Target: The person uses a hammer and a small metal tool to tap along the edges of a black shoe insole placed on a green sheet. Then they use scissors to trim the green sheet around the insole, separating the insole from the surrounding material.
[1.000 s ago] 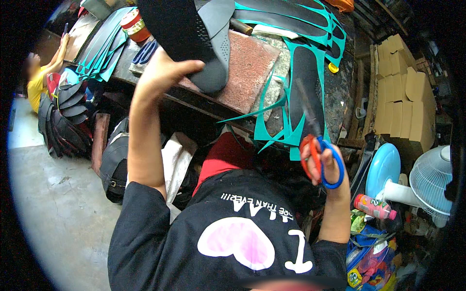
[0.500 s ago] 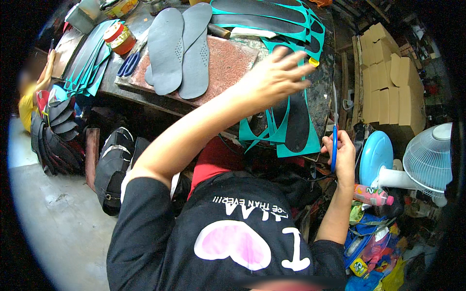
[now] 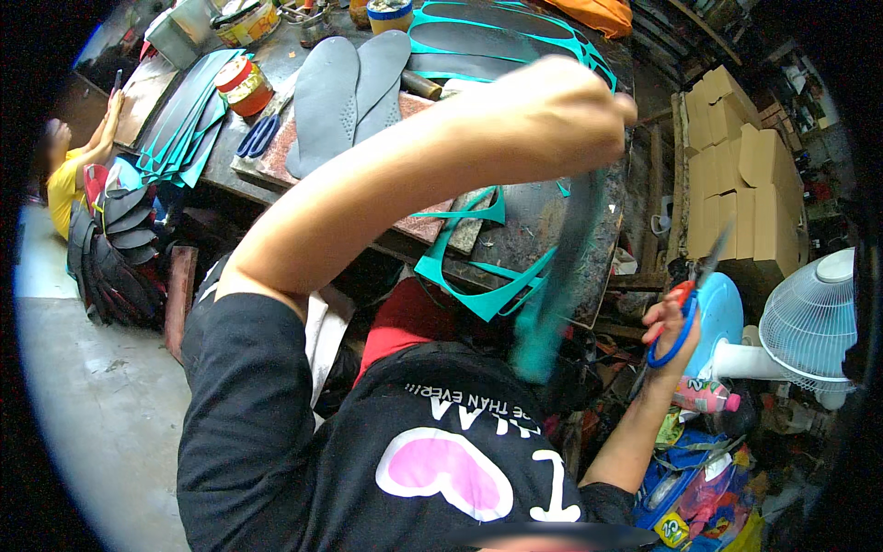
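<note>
My left hand point(image 3: 578, 112) is raised over the right part of the workbench point(image 3: 526, 219), its fingers closed. From it hangs a strip of black and teal sheet point(image 3: 563, 248), smeared by motion. My right hand point(image 3: 676, 320) grips a pair of scissors point(image 3: 679, 337) with blue and red handles, their blades pointing up and away, right of the bench. Teal cut-out scraps point(image 3: 474, 299) lie along the near edge of the bench. Grey insoles point(image 3: 326, 106) rest on a reddish block behind my left forearm.
At the far side lie teal sheets with black insole shapes point(image 3: 501, 35). Left of the insoles are a red-lidded jar point(image 3: 244, 87) and blue-handled scissors point(image 3: 259, 136). Cardboard boxes point(image 3: 727, 175) and a fan point(image 3: 809, 317) stand at right. Another person point(image 3: 66, 189) in yellow is at far left.
My left hand has gone from spread fingers to closed, lifting the black and teal strip off the bench. My right hand has moved right with the scissors, which have tilted outward.
</note>
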{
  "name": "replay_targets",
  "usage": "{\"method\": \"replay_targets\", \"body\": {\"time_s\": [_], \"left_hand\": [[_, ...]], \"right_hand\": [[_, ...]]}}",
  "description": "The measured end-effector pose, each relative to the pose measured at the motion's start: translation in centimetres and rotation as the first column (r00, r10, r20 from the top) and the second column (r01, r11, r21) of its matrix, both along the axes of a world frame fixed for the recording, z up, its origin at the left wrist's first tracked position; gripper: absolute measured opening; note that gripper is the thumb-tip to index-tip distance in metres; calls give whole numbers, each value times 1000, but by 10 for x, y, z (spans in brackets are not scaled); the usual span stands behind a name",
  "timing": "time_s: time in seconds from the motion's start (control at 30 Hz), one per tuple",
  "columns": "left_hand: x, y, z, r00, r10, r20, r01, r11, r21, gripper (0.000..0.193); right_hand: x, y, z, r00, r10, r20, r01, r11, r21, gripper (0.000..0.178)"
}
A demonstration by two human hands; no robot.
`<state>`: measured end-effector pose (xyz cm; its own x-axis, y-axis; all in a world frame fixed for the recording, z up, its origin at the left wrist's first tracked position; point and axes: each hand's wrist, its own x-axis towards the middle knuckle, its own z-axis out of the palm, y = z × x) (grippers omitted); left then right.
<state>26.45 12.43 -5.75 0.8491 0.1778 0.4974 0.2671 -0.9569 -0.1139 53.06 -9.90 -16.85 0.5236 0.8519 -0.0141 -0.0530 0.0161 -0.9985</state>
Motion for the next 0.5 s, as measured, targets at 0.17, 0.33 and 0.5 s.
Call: {"method": "replay_targets", "body": {"time_s": [0.17,0.33,0.5], "left_hand": [[-84,-15,22,905,362,223,-278,900,-335,30],[-87,-31,-56,607,670,428,309,297,-903,34],[-78,-57,-91,304,647,700,554,477,-682,49]], "right_hand": [[-33,2,14,991,63,121,-70,996,55,63],[-90,12,9,766,632,-116,-642,752,-148,87],[-109,20,13,466,884,29,-834,450,-319,98]]}}
